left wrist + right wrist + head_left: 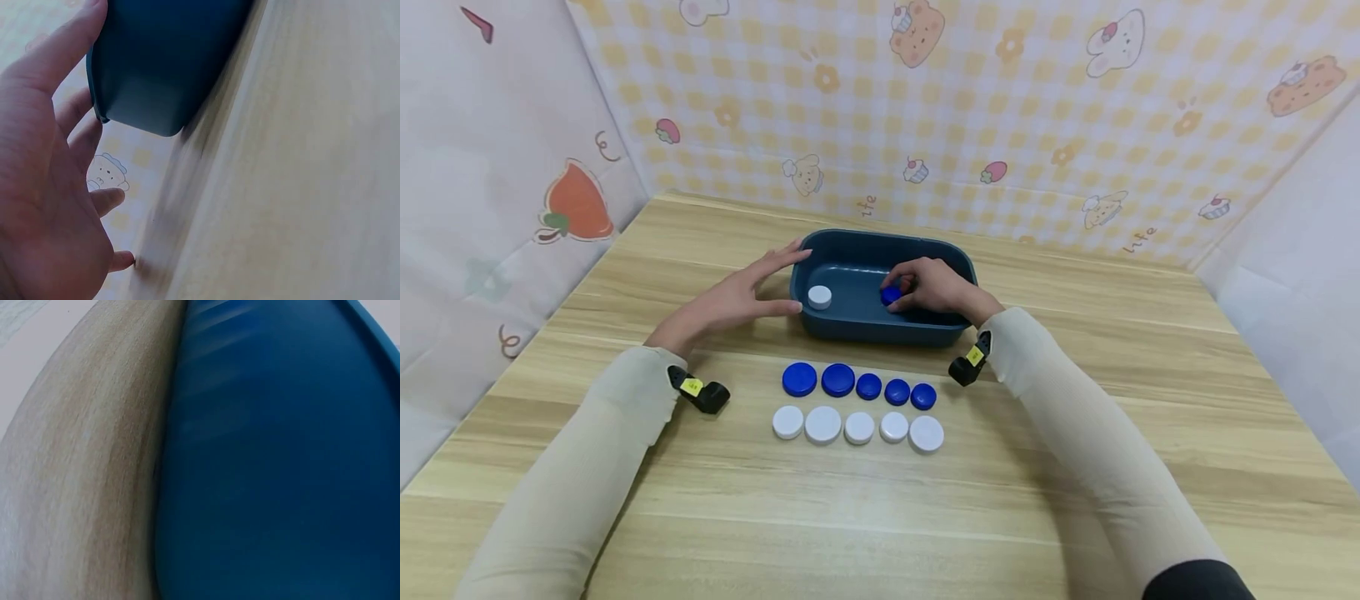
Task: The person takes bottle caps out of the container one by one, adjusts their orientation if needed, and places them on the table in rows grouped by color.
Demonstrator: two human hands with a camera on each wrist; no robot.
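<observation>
A dark blue-green plastic bin [880, 329] stands at the back of the table. Inside it, my right hand [928, 285] pinches a small blue bottle cap [891, 295] between thumb and fingers, low over the floor. A white bottle cap [820, 297] lies at the bin's left end. My left hand [737, 292] is spread at that end, fingertips right at the rim, fingers nearly straight. The left wrist view shows the thumb and fingers of the left hand [53, 162] beside the bin's end wall [144, 103]. In the right wrist view the bin's side [275, 462] hides the right hand.
In front of the bin lies a row of several blue caps [838, 380], the left ones larger. Nearer to me runs a row of several white caps [859, 427] of mixed sizes. A patterned cloth [880, 108] rises behind the wood-grain table [850, 533].
</observation>
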